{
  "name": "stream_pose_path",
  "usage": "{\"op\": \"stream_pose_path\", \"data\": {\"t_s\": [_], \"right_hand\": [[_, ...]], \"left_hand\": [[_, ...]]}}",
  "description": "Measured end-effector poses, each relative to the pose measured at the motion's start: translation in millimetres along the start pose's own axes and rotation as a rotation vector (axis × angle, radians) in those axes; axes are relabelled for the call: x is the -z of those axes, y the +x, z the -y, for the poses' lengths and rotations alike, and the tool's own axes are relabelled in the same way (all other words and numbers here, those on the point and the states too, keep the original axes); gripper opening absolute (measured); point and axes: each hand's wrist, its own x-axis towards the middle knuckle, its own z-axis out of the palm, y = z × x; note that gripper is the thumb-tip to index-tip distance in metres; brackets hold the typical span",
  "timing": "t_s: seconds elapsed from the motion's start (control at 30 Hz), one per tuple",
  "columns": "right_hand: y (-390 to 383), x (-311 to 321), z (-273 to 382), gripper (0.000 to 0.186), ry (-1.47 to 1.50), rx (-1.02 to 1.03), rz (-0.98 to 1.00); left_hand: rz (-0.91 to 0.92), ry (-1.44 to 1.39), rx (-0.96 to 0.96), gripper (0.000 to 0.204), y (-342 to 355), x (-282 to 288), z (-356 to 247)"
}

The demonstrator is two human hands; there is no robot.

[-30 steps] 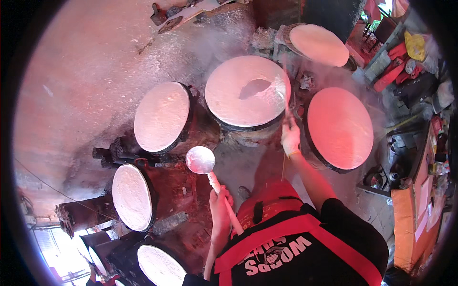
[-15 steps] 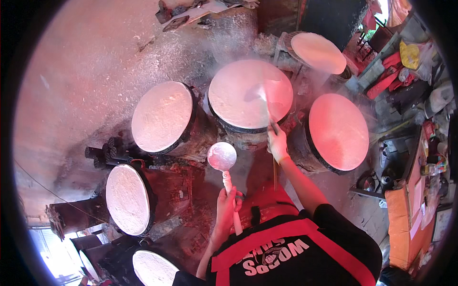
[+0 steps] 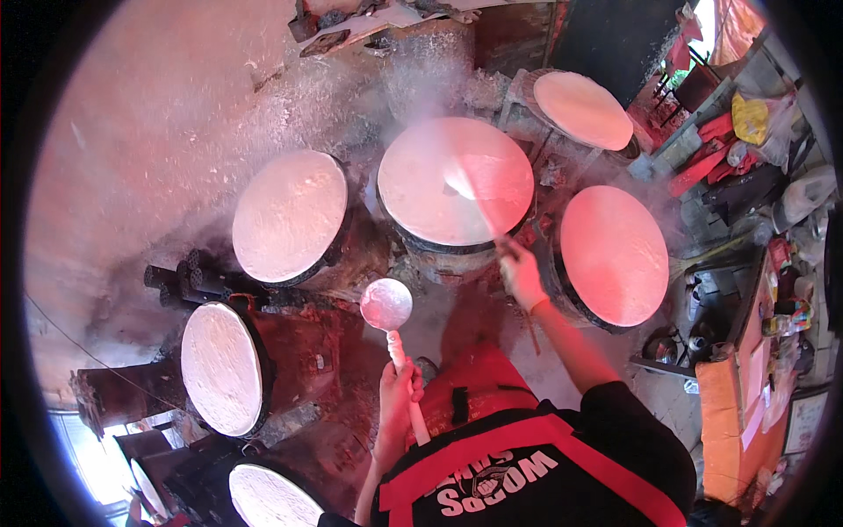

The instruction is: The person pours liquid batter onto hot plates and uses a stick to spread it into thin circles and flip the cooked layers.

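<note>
Here, in the head view, six round steaming pots covered by taut pale cloth tops can be counted: one at centre [image 3: 455,180], one left of it [image 3: 290,215], one to the right [image 3: 614,255], one at the upper right [image 3: 582,109], one at the lower left [image 3: 221,368], and one cut off at the bottom edge [image 3: 268,499]. Each top carries a thin whitish sheet spread flat; what is inside the pots under the cloth cannot be seen. Steam rises around the centre pot.

The left hand [image 3: 397,395] is wrapped fully around the pale handle of a round flat-bottomed metal ladle [image 3: 386,304], whose bowl hangs in the gap between the left, centre and lower-left pots, touching none of them. The right hand [image 3: 520,274] is closed on a thin long stick [image 3: 479,211], which slants up over the centre pot, its tip on the sheet there.

One black and red apron [image 3: 527,461] fills the lower middle.
</note>
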Motion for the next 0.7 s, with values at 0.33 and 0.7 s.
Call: {"op": "stream_pose_path", "data": {"t_s": [0.33, 0.7], "right_hand": [[-57.0, 58.2, 43.8, 0.038, -0.186, -0.07, 0.341], [-97.5, 7.6, 17.5, 0.038, 0.06, -0.197, 0.105]], "left_hand": [[0.056, 0.157, -0.006, 0.013, 42.8, -29.8, -25.6], [-0.038, 0.273, -0.177, 0.011, 200.5, -141.8, -54.5]]}}
